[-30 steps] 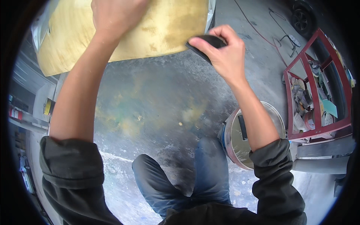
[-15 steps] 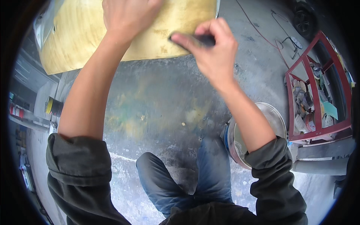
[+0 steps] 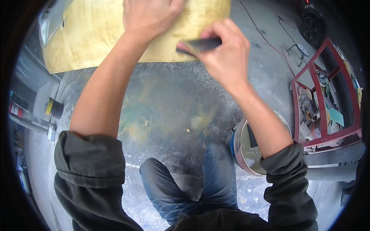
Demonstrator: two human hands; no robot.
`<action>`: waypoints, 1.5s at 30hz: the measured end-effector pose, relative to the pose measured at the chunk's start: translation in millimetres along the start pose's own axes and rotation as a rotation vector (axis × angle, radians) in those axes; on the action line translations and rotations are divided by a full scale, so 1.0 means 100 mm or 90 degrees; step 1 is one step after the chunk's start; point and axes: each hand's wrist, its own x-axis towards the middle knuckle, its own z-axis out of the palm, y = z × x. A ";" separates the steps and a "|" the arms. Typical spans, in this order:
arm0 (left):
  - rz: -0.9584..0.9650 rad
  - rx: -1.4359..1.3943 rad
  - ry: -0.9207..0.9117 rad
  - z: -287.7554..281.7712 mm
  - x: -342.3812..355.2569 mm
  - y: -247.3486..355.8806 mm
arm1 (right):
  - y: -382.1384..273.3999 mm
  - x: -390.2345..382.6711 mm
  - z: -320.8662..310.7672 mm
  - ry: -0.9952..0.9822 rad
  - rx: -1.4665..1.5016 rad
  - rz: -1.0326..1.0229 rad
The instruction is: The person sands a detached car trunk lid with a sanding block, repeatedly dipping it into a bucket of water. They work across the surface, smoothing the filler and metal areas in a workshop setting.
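A large curved yellow panel (image 3: 90, 36), scuffed and with a small hole at its left, fills the top of the view. My left hand (image 3: 150, 17) lies over the panel; its fingers run past the upper edge, so their pose is hidden. My right hand (image 3: 227, 54) is closed around a flat, dark sanding pad (image 3: 206, 45). The pad is held at the panel's lower right edge, with my thumb along its near side; motion blurs it slightly.
By my right knee stands a round bucket (image 3: 241, 154) of cloudy liquid with a dark flat piece inside. Right of it is a dark red metal rack (image 3: 324, 115) crammed with supplies. A thin hose (image 3: 266, 42) crosses the floor. A black-and-yellow can (image 3: 54, 108) sits at left.
The view has shifted slightly, and both arms appear a little further right. My left hand sits further right over the panel. The pad in my right hand shows more of its flat side.
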 end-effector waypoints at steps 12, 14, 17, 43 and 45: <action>-0.019 -0.070 -0.102 -0.15 0.01 -0.04 | -0.12 0.19 0.10 0.067 -0.032 -0.056; -0.016 -0.074 -0.117 -0.21 0.03 -0.04 | -0.18 0.08 0.19 0.106 -0.012 -0.021; 0.007 -0.043 -0.106 -0.11 -0.04 -0.08 | -0.06 -0.52 0.12 -0.020 -0.043 -0.016; 0.017 0.014 -0.190 -0.21 0.13 0.10 | -0.45 -0.58 0.46 0.133 0.123 0.234; 0.013 0.019 -0.189 -0.22 0.08 0.08 | -0.53 -0.72 0.45 0.097 0.144 0.223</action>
